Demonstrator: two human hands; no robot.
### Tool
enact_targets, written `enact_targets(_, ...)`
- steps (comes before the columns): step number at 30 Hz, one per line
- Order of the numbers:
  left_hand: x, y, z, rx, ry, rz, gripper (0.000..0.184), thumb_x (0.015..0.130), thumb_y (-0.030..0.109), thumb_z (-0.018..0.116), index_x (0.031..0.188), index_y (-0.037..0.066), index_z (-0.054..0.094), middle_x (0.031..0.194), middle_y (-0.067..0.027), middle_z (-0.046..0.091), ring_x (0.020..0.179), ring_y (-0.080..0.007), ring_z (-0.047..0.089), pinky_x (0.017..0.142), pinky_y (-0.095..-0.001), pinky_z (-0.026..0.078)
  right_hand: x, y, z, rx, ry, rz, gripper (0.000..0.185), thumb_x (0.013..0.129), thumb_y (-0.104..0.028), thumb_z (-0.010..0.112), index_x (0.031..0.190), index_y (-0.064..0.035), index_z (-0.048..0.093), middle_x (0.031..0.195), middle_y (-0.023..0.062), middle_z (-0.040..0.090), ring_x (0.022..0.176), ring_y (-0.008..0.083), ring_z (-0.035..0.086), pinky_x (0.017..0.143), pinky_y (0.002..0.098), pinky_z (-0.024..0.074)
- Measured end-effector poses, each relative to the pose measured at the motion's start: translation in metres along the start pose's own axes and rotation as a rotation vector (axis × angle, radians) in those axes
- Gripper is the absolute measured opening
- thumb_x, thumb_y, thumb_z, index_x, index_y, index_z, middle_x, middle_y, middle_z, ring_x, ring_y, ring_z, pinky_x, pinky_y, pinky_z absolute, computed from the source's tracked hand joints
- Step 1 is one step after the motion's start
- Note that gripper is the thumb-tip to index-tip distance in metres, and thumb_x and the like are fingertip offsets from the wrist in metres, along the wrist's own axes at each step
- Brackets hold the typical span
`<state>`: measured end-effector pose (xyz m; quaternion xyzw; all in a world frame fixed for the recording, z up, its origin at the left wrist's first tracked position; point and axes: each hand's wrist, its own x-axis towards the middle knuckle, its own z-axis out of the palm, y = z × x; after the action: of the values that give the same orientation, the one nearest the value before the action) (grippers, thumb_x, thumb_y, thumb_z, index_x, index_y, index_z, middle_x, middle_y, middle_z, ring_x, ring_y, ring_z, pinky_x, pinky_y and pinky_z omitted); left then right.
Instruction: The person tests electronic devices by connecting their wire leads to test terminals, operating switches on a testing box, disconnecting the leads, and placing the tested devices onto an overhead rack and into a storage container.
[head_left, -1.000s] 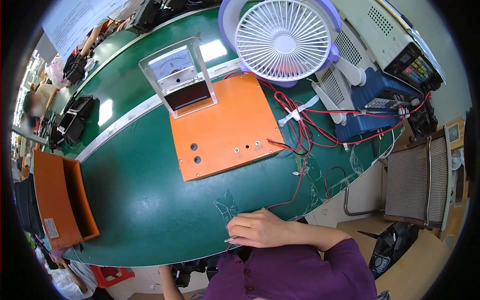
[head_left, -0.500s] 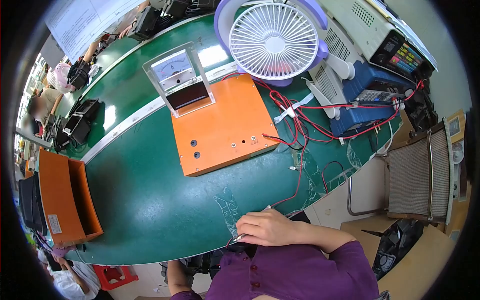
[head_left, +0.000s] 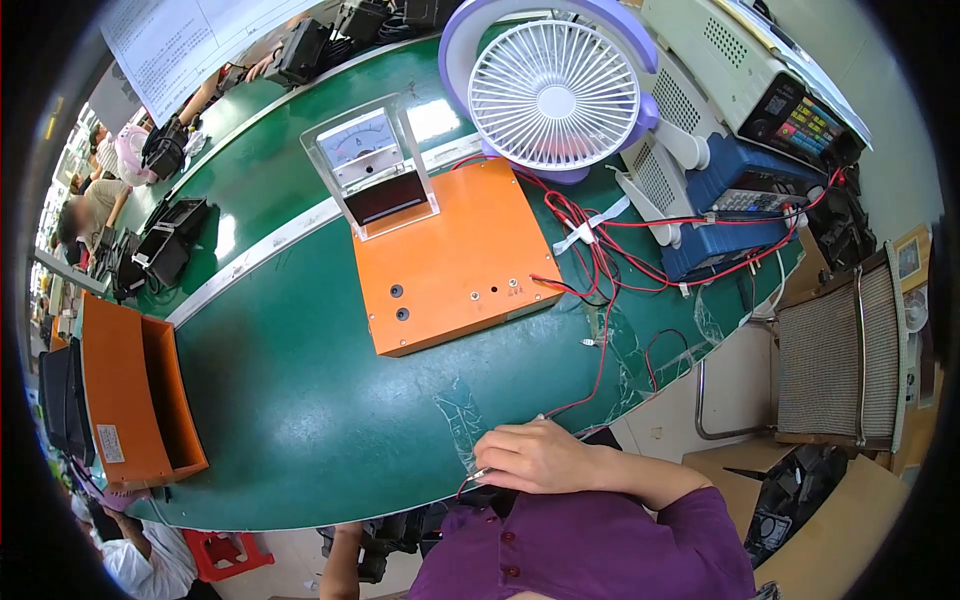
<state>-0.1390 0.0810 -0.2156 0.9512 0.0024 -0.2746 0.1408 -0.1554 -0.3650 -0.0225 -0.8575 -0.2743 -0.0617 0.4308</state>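
Observation:
My right hand (head_left: 528, 456) rests at the near edge of the green table, its fingers curled round a small metal-tipped lead (head_left: 480, 474). A thin red wire (head_left: 600, 375) runs from beside this hand toward the orange box (head_left: 450, 265). The box carries an analog meter (head_left: 357, 143) in a clear stand, above a dark display (head_left: 385, 198). My left forearm (head_left: 341, 565) is below the table edge, next to black objects (head_left: 372, 562); the fingers of that hand are hidden.
A purple-and-white fan (head_left: 557, 102) stands behind the box, with blue instruments (head_left: 730, 235) and bundled red cables (head_left: 580, 225) to its right. At left sits an open orange case (head_left: 120, 390). A mesh chair (head_left: 835, 345) is at right. Other people are at the far left.
My left forearm has shifted a little to the left beneath the table edge. The right hand stays nearly still on the lead, and the view has turned slightly.

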Motion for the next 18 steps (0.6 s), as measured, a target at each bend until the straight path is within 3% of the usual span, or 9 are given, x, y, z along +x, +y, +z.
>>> enact_targets(18, 0.013, 0.02, 0.013, 0.009, -0.08, 0.06, 0.035, 0.09, 0.026, 0.046, 0.116, 0.005, 0.056, 0.116, -0.0176, 0.057, 0.109, -0.034, 0.052, 0.092, -0.0389, 0.042, 0.002, 0.0, 0.005, 0.026, -0.022, -0.001, 0.019, 0.083, -0.021, 0.063, 0.082, -0.0045, 0.054, 0.084, 0.0039, 0.052, 0.077, 0.0185, 0.058, 0.06, 0.0321, 0.0482)
